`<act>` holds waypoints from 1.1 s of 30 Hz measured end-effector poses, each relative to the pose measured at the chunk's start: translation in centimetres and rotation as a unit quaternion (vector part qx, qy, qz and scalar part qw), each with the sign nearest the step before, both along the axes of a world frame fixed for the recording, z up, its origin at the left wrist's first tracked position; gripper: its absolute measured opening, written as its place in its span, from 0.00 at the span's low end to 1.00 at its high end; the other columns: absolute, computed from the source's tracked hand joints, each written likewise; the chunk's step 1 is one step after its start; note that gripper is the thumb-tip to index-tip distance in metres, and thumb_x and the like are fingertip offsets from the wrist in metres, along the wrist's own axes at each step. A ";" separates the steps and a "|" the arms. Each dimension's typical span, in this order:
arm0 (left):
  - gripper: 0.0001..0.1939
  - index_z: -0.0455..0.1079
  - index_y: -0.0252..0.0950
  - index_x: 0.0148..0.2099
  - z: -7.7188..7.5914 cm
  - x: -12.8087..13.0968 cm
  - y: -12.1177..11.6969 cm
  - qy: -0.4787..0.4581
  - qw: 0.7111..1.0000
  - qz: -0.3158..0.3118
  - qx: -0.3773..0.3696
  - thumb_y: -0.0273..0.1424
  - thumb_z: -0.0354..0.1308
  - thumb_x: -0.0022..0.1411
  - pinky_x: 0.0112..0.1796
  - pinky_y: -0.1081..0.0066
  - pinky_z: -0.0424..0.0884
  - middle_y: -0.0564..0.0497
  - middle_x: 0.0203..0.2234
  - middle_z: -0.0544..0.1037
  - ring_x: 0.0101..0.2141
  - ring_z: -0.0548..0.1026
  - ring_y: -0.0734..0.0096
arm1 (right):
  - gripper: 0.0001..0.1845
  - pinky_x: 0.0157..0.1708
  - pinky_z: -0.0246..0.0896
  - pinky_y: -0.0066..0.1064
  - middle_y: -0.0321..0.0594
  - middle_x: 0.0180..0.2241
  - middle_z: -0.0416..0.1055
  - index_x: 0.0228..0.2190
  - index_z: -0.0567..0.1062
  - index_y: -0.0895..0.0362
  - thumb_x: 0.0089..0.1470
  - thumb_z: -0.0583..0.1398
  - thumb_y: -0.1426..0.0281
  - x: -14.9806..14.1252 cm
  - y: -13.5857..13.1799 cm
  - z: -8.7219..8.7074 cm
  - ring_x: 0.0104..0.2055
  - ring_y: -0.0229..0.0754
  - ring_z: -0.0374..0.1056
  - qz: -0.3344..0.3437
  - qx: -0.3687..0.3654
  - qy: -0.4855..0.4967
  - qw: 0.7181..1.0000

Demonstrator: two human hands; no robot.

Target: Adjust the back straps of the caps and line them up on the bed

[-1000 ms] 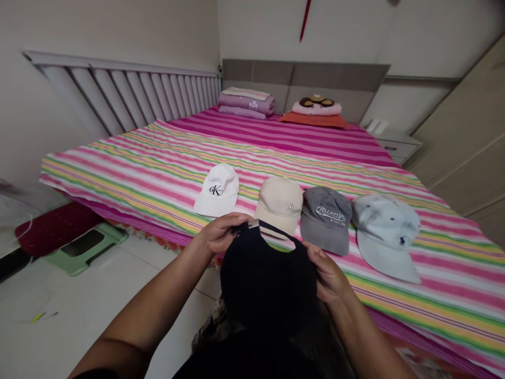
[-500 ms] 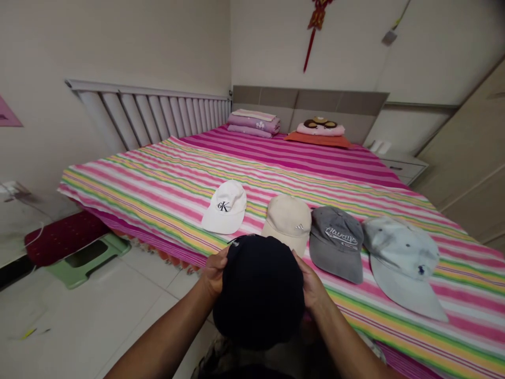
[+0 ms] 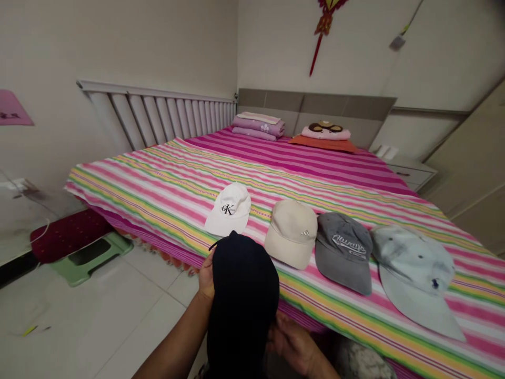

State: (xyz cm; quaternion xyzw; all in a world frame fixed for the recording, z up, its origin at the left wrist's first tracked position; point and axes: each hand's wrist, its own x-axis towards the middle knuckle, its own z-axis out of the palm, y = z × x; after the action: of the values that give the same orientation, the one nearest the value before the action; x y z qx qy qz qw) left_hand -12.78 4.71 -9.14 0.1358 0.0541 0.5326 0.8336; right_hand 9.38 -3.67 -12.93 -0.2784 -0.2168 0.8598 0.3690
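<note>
A black cap (image 3: 242, 300) is held up in front of me, off the bed's near edge. My left hand (image 3: 206, 276) is closed on its left side, the fingers partly hidden behind it. A thin dark strap end sticks out above that hand. My right hand (image 3: 292, 339) is at the cap's lower right edge, fingers curled against it. On the bed beyond lie a white cap (image 3: 230, 208) with a CK logo, a beige cap (image 3: 292, 231), a grey cap (image 3: 342, 250) with white lettering, and a pale blue cap (image 3: 418, 268) at the right.
The bed's striped sheet (image 3: 158, 179) spreads under the caps. Folded purple bedding (image 3: 258, 126) and a pink pillow (image 3: 325, 134) sit by the headboard (image 3: 272, 100). A green stool (image 3: 94, 258) stands on the tiled floor at left, beside a dark red box-like thing (image 3: 67, 234).
The black cap has turned and tilted, its back opening no longer showing. My right hand has slid down to its lower right edge. The view has shifted upward.
</note>
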 end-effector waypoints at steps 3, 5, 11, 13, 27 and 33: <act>0.22 0.74 0.33 0.41 -0.3 -0.2 -0.4 0.008 0.999 0.004 -0.034 0.34 0.39 0.63 0.54 0.64 0.55 0.47 0.40 0.76 0.47 0.70 0.65 | 0.18 0.30 0.59 0.29 0.35 0.29 0.74 0.36 0.74 0.55 0.37 0.67 0.71 -0.2 -0.7 -0.5 0.29 0.38 0.69 0.018 0.011 -0.019 1.000; 0.22 0.74 0.32 0.40 -0.4 -0.5 -0.7 0.009 0.999 0.016 -0.042 0.33 0.39 0.63 0.53 0.66 0.57 0.47 0.39 0.77 0.44 0.72 0.65 | 0.18 0.34 0.60 0.30 0.37 0.29 0.74 0.36 0.74 0.57 0.37 0.67 0.73 -0.2 -1.1 -0.8 0.30 0.39 0.69 0.043 0.015 -0.012 0.999; 0.22 0.74 0.31 0.42 -0.8 -1.5 -0.9 0.017 1.000 -0.014 0.002 0.30 0.38 0.62 0.53 0.67 0.57 0.45 0.38 0.77 0.42 0.74 0.66 | 0.18 0.35 0.63 0.31 0.36 0.28 0.73 0.35 0.74 0.56 0.38 0.67 0.70 -0.3 -1.7 -1.1 0.30 0.38 0.70 0.049 0.025 0.012 0.998; 0.22 0.74 0.32 0.43 -0.8 -1.7 -0.7 0.015 0.999 -0.027 0.042 0.31 0.38 0.62 0.53 0.68 0.56 0.46 0.40 0.76 0.43 0.73 0.66 | 0.16 0.28 0.63 0.27 0.34 0.25 0.71 0.35 0.74 0.56 0.40 0.66 0.69 -0.4 -1.4 -0.3 0.24 0.34 0.68 0.021 0.034 0.011 0.999; 0.05 0.64 0.32 0.31 3.2 -2.4 5.7 0.255 0.897 0.222 -0.283 0.26 0.50 0.58 0.25 0.72 0.71 0.49 0.20 0.73 0.22 0.74 0.71 | 0.21 0.12 0.58 0.17 0.33 0.21 0.67 0.39 0.74 0.53 0.40 0.66 0.63 4.4 -0.7 7.8 0.15 0.27 0.57 -0.052 0.144 -0.141 0.978; 0.07 0.62 0.31 0.26 3.4 -2.4 7.9 0.219 0.894 0.268 -0.285 0.20 0.52 0.56 0.17 0.79 0.65 0.53 0.13 0.67 0.14 0.67 0.77 | 0.18 0.12 0.57 0.18 0.34 0.24 0.68 0.37 0.75 0.54 0.40 0.66 0.63 5.3 -0.1 7.8 0.17 0.29 0.58 -0.072 0.148 -0.196 0.967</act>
State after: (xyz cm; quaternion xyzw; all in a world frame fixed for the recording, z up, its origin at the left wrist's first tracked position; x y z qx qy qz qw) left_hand -15.22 12.60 -5.72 -0.0138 0.4190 0.6543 0.6294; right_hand 14.68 -3.75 -5.10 -0.3989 -0.3893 0.7179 0.4170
